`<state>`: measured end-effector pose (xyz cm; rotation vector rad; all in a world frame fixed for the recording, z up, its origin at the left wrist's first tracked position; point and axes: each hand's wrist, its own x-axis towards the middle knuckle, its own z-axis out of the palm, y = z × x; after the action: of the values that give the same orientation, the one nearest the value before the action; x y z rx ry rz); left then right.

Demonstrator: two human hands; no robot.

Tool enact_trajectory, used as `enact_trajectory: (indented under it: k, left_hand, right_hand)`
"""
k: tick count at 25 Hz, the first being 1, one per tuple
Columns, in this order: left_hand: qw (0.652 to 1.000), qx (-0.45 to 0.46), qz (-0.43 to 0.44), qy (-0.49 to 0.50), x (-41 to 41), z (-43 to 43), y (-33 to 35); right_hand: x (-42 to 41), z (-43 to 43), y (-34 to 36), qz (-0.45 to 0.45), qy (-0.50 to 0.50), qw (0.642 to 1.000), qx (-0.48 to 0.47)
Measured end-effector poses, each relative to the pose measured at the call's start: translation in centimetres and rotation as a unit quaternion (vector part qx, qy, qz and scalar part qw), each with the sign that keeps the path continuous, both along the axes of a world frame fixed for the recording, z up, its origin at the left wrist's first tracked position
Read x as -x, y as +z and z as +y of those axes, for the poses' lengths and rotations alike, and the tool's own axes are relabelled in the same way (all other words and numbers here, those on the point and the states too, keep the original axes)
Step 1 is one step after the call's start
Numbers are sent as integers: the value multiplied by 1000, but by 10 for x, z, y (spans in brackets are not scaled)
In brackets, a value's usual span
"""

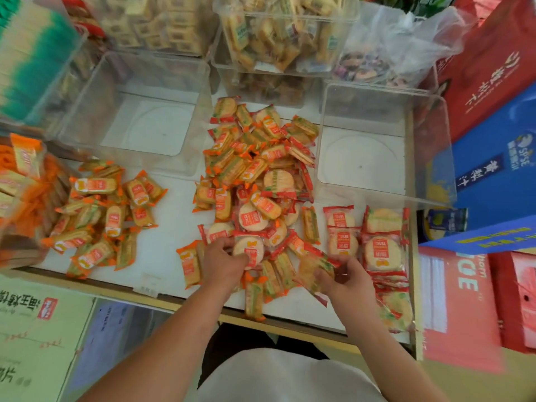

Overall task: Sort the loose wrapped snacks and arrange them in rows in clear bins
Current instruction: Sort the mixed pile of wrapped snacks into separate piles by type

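A mixed heap of wrapped snacks lies mid-table: oblong orange packs and round red packs. My left hand pinches a round red-wrapped cracker at the heap's near edge. My right hand grips a round pack, turned sideways and blurred. Sorted round red packs lie in stacks at the right. A pile of oblong orange packs lies at the left. Two empty clear bins stand behind: the left bin and the right bin.
A bin of orange packs stands at the far left. Filled clear bins and a plastic bag are at the back. Red and blue cartons crowd the right side. The table's front edge runs near my arms.
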<state>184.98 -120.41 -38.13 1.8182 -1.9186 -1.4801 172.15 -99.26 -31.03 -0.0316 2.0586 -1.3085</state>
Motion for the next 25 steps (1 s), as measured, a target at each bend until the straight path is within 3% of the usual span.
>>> enact_trajectory:
  k: [4, 8, 11, 14, 17, 19, 23, 25]
  left_hand:
    - [997, 14, 30, 76, 2, 14, 29]
    - [990, 73, 76, 91, -4, 57, 85]
    - [990, -12, 129, 58, 15, 104, 96]
    - [983, -156, 97, 13, 46, 148, 68]
    - [973, -216, 73, -25, 76, 169, 32]
    - [976, -204, 66, -48, 96, 173, 15]
    - [979, -92, -27, -180, 106, 175, 3]
    - [974, -62, -24, -215, 102, 176, 0]
  right_hand:
    - [10, 41, -5, -6, -13, 999, -39]
    - [20, 96, -18, -31, -74, 994, -71]
    - [29, 133, -25, -48, -137, 987, -66]
    - [34, 158, -28, -66, -177, 980, -57]
    - [32, 172, -35, -97, -192, 975, -47]
    - [30, 176, -39, -120, -208, 970, -35]
    - [31, 163, -44, -132, -231, 963, -28]
    - [39, 151, -48, -127, -239, 962, -34]
